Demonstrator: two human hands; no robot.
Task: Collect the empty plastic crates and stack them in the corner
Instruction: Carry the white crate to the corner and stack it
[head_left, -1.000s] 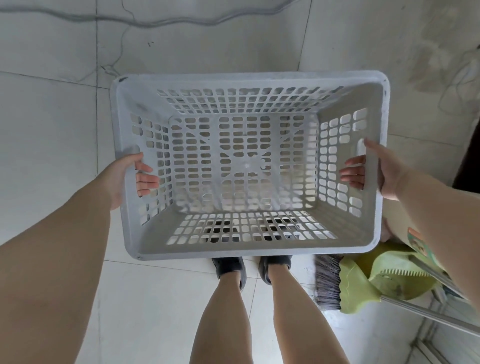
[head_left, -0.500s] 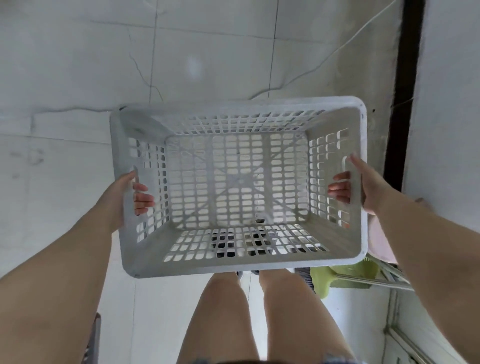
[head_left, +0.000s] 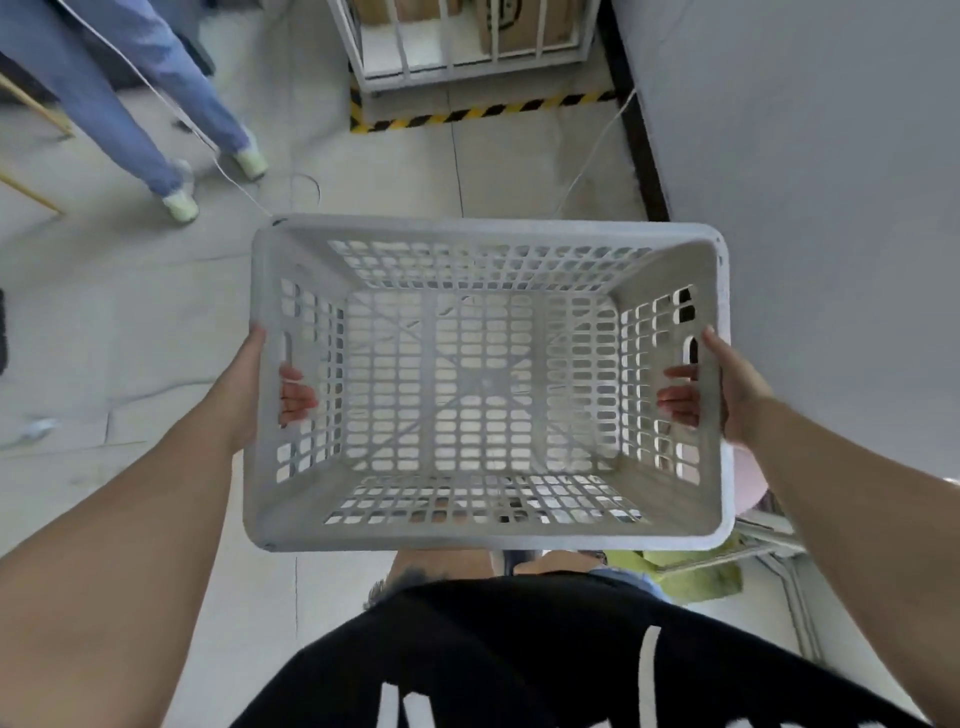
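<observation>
An empty grey plastic crate (head_left: 483, 527) with perforated walls and floor hangs level in front of my waist, open side up. My left hand (head_left: 247, 387) grips its left wall, fingers hooked through the handle slot to the inside. On the opposite wall my right hand (head_left: 727, 389) holds the same way, fingertips showing inside the crate. Nothing lies in the crate.
A grey wall (head_left: 810, 182) runs along the right with a dark skirting strip. Ahead stands a white barred rack (head_left: 467, 47) behind yellow-black floor tape (head_left: 483, 111). Another person's legs in blue trousers (head_left: 150, 104) are at the upper left. A green dustpan (head_left: 691, 571) lies by my right side.
My view has lifted from the floor near my feet to the room ahead. The crate stays in both hands; the rack, tape and another person's legs have come into sight.
</observation>
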